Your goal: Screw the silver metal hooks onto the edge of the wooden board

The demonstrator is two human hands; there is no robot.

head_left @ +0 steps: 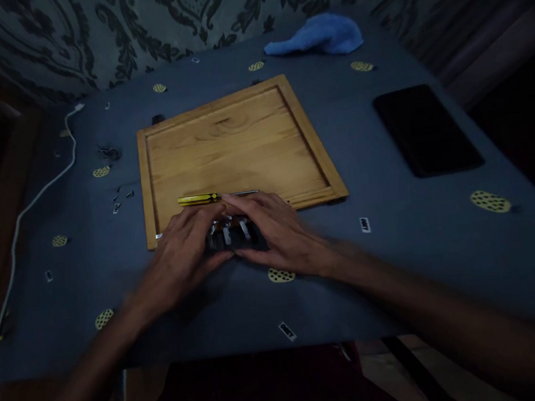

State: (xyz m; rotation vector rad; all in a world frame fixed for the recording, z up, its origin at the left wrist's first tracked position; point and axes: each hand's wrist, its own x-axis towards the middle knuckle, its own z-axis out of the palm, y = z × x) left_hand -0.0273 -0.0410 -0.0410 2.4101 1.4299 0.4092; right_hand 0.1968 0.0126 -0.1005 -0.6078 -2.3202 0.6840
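Metal-toothed dark object [232,234] half-hidden under left hand [183,253] and right hand [276,232], grip unclear.

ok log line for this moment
left hand on bit case | right hand on bit case | screwdriver on tray | grip unclear

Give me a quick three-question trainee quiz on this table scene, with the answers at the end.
1. True or false: the yellow-handled screwdriver lies on the wooden tray.
2. Which thing lies at the far edge of the table? A) blue cloth B) dark phone C) white cable
3. What are the left hand and right hand touching?

Key
1. True.
2. A.
3. A small dark holder of metal bits at the tray's near edge; how tightly either hand grips it cannot be told.
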